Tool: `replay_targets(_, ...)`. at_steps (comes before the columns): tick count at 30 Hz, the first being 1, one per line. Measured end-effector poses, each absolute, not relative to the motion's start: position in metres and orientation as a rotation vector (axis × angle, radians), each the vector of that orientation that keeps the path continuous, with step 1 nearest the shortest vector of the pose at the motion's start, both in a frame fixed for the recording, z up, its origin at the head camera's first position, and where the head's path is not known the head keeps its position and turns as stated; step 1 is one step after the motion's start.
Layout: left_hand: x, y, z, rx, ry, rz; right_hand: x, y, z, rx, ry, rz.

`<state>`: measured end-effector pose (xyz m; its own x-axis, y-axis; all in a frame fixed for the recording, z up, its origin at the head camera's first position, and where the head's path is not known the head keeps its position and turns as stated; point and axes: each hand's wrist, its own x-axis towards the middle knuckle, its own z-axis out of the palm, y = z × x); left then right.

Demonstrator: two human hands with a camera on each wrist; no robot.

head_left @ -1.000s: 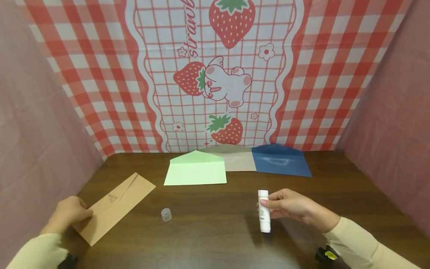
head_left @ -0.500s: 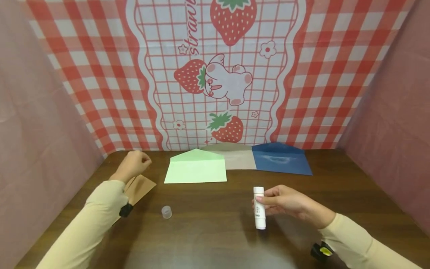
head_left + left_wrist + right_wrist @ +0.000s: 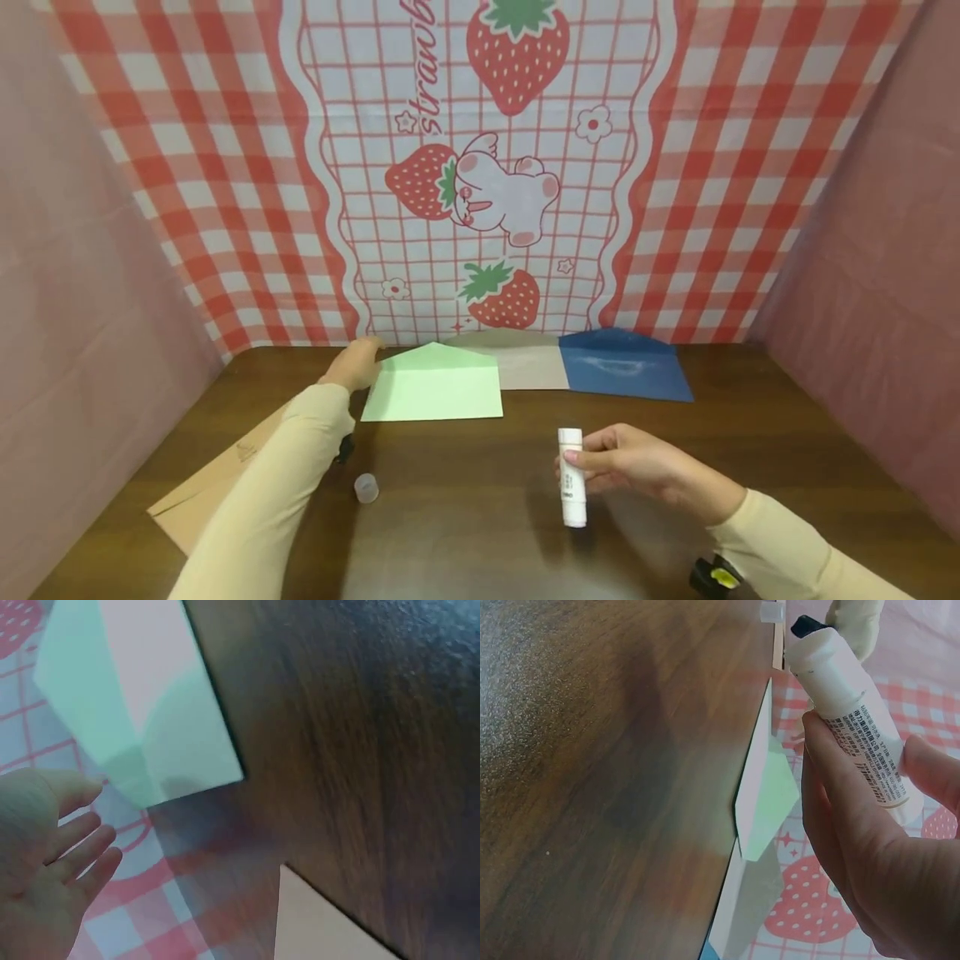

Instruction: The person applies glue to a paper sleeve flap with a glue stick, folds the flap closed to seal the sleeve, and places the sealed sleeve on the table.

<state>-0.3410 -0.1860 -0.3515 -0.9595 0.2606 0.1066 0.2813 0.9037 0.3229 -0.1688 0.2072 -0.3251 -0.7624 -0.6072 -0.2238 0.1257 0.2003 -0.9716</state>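
My left hand (image 3: 356, 364) hovers by the left edge of the mint green envelope (image 3: 431, 393), its fingers spread and loosely bent. The left wrist view shows a gap between this hand (image 3: 52, 862) and the envelope's corner. My right hand (image 3: 630, 467) holds a white glue stick (image 3: 572, 483) upright above the table, pinched between thumb and fingers. Printed text shows on its barrel in the right wrist view. A small translucent cap (image 3: 366, 488) stands on the table. The brown envelope (image 3: 206, 475) lies at the left, partly hidden under my left sleeve.
Behind the green envelope lie a beige envelope (image 3: 532, 368) and a blue envelope (image 3: 626, 371) with a whitish smear, both with flaps raised. A checked strawberry cloth (image 3: 480, 183) hangs at the back of the wooden table (image 3: 442, 542). Pink cloth walls stand at both sides.
My left hand has let go of the brown envelope and moved forward and right to the green envelope. The right hand with the glue stick has shifted slightly left.
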Motion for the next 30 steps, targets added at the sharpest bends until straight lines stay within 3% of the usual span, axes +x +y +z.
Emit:
replay_targets(9,-0.353,-0.171,-0.362,-0.410,-3.119,-0.365,-0.165,0.207,-0.329,-0.417,1.868,-1.661)
replay_targets(20,-0.361,-0.170,-0.351,-0.601,-3.086,-0.273,-0.168,0.210,-0.323,-0.394,1.905,-1.664)
replay_targets(30,-0.338,-0.167,-0.340,-0.784,-2.989,-0.456,-0.168,0.207,-0.324,-0.413,1.921,-1.645)
